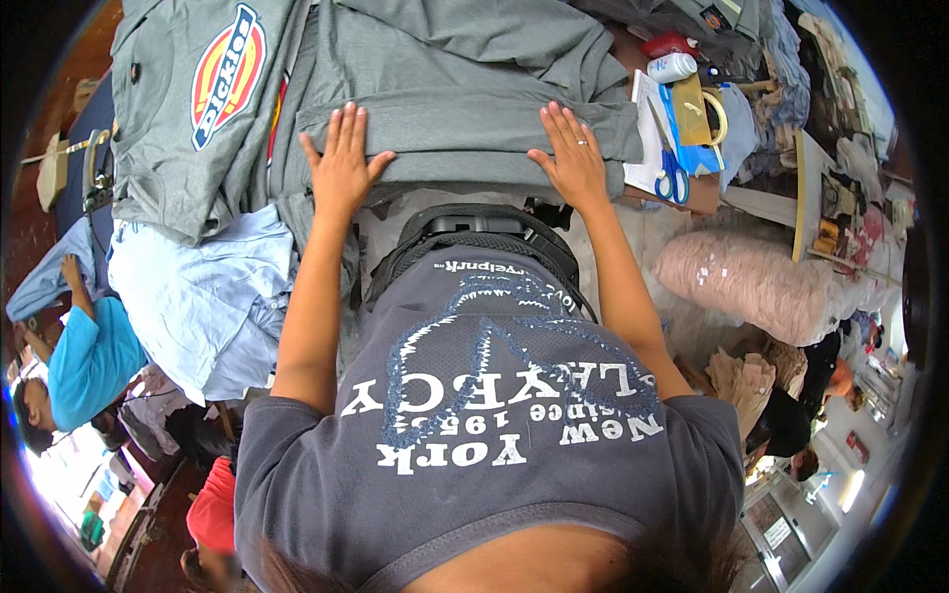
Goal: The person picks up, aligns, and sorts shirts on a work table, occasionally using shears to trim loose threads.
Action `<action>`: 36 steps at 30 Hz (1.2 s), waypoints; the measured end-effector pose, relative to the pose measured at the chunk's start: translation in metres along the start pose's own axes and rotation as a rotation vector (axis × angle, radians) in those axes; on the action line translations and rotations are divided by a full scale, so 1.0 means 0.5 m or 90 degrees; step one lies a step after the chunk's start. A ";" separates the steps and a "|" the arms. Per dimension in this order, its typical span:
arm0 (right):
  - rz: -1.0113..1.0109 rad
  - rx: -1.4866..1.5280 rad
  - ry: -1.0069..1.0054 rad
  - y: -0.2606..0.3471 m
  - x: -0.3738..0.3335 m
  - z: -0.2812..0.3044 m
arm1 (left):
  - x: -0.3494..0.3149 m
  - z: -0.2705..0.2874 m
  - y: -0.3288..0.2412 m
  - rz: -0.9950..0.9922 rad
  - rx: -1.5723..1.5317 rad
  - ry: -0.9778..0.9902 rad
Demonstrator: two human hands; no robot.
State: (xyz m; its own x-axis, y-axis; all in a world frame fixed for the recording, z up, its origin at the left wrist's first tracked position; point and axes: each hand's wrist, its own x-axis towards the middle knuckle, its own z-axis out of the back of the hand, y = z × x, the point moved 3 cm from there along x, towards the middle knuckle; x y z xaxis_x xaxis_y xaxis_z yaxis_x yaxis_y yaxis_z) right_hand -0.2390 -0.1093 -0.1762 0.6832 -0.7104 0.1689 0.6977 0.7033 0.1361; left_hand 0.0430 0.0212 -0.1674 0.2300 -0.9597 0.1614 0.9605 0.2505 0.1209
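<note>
A grey T-shirt (450, 128), its fabric in layers with a folded strip along the near side, is spread on the table before me. My left hand (342, 166) lies flat on its near left part, fingers spread and pointing away from me. On the near right part rests my right hand (575, 163), fingers stretched out, with a ring on one finger. Neither hand grips the cloth. To the left lies another grey garment (163, 109) with a large red, yellow and blue printed patch, beside my left hand but apart from it.
Right of the cloth lie blue-handled scissors (671, 183), a tape roll (716, 117) and a white bottle (672, 67). Light blue shirts (203, 296) hang at the left. A large pinkish bundle (746, 282) stands at the right. A person in blue (94, 351) works at the far left.
</note>
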 end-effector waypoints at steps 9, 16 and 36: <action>-0.118 0.364 -0.130 -0.085 0.022 0.054 | 0.024 0.003 0.039 0.140 0.021 0.010; -0.213 0.130 -0.225 -0.180 0.045 0.056 | 0.110 0.013 -0.077 -0.016 -0.175 -0.108; -0.277 0.452 -0.197 -0.216 0.249 0.068 | 0.070 0.003 -0.167 -0.242 -0.316 -0.073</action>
State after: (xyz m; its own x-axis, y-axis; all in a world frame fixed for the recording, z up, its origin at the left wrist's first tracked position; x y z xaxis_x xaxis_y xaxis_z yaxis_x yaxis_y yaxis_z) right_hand -0.2365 -0.2728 -0.1367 0.2280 -0.9521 0.2039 0.5131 0.2955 0.8059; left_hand -0.0293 -0.0333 -0.1702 -0.1336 -0.9432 0.3041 0.9365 -0.2206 -0.2727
